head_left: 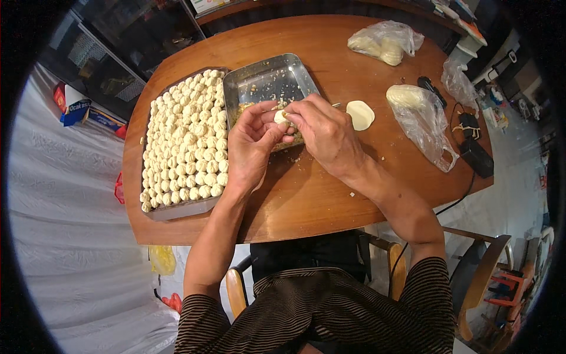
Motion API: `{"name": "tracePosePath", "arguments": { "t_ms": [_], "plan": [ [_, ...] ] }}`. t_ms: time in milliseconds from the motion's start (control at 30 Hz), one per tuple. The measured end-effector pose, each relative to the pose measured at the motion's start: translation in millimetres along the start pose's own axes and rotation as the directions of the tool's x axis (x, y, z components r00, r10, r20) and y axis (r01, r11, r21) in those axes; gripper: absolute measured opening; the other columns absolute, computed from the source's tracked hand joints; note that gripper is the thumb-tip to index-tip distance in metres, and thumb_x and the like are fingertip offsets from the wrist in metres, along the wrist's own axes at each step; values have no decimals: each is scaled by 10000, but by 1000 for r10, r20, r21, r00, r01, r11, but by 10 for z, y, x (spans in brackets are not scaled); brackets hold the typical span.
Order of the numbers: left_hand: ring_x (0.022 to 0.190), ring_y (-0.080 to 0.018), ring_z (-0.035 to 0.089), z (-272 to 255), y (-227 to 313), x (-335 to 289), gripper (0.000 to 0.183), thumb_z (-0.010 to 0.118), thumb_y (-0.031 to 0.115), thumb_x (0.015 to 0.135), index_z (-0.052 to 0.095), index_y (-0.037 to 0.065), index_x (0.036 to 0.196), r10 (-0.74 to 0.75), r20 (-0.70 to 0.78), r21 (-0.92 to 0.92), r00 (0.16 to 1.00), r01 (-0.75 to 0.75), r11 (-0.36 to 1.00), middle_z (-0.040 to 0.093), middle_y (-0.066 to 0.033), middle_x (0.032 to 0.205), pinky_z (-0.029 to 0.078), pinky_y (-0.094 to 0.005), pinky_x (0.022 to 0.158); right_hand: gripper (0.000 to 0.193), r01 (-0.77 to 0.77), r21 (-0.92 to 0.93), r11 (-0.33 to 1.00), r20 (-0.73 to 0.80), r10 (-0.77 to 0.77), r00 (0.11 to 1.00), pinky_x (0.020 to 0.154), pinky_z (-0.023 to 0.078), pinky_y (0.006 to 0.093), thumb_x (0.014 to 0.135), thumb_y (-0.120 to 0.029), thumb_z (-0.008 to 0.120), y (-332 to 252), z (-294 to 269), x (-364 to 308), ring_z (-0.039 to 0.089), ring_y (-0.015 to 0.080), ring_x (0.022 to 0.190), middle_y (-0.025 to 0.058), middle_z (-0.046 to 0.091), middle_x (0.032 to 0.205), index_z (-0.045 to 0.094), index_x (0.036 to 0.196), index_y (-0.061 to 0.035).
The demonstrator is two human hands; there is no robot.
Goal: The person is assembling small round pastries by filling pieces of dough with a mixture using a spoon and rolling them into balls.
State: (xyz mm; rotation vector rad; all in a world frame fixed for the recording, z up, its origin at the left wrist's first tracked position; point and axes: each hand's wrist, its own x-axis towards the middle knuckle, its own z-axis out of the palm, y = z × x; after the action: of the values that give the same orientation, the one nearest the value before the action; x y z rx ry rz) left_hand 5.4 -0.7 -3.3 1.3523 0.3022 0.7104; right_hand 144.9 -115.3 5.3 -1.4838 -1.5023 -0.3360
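Over the near side of a metal pan, both my hands meet around a small pale dumpling (280, 117). My left hand (250, 141) cradles it in curled fingers, thumb at its near side. The fingertips of my right hand (330, 133) pinch its top edge. The steel pan (289, 62) has crumbly filling on its bottom, partly hidden under my hands. A flat round dough wrapper (360, 115) lies just right of my right hand. To the left, a large tray (183, 211) is covered with rows of pleated dumplings (186, 135).
Dough in plastic bags sits at the far right (386, 47) and nearer right (407, 97). A black power adapter (476, 158) with a cable lies at the table's right edge. Crumbs dot the wooden table (306, 206). A chair (483, 277) stands at the lower right.
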Motion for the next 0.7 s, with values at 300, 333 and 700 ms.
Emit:
{"name": "tracePosePath", "arguments": {
  "t_ms": [300, 333, 700],
  "plan": [
    [987, -197, 744, 68, 66, -27, 406, 656, -74, 1003, 513, -59, 1382, -64, -48, -34, 997, 63, 997, 727, -174, 1144, 645, -302, 865, 145, -44, -94, 995, 71, 50, 996, 650, 601, 466, 946, -7, 668, -34, -39, -9, 727, 383, 822, 170, 641, 1003, 621, 1083, 10],
    [995, -200, 745, 74, 64, -29, 396, 660, -71, 1002, 520, -63, 1373, -58, -51, -34, 997, 56, 998, 729, -174, 1146, 646, -303, 866, 138, -49, -104, 993, 75, 57, 996, 651, 600, 470, 947, -12, 663, -38, -35, -7, 723, 387, 820, 174, 638, 1000, 609, 1072, 9],
    [948, -178, 746, -1, 4, -12, 288, 674, -32, 1012, 668, -88, 1294, -77, -82, -19, 994, 76, 997, 755, -147, 1136, 631, -290, 878, 86, -68, -29, 997, 67, 70, 995, 664, 590, 482, 973, -27, 629, -24, -40, 6, 706, 408, 826, 180, 640, 987, 590, 1044, 1]
  ]
}}
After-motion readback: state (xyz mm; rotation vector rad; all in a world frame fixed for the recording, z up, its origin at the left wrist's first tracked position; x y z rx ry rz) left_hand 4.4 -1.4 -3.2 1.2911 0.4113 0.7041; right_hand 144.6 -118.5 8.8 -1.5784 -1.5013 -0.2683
